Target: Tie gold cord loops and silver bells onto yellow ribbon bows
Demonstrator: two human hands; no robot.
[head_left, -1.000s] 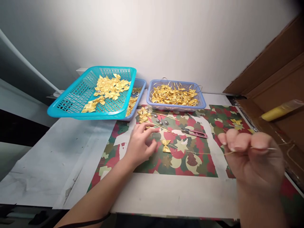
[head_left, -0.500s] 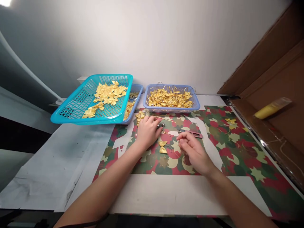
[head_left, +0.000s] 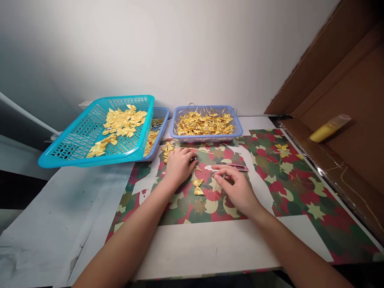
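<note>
My left hand is on the patterned sheet, fingers curled around small shiny silver bells that they partly cover. To its right my right hand hovers with thumb and fingertips pinched together; whatever they hold is too fine to make out. Between the hands lies a yellow ribbon bow, a thin thread trailing from it toward my right hand. Just beyond my right fingers rests a pair of pink thread snips. More yellow bows and thin gold cords lie by my left hand.
A turquoise basket of yellow bows sits tilted on a blue basket at left. Another blue basket holds bows with gold loops. At right are a loose bow, a yellow-filled tube and a cardboard wall.
The view has shifted, so the things appear farther left. My left fingers have closed more over the bells. My right index finger now stretches out above the pinch.
</note>
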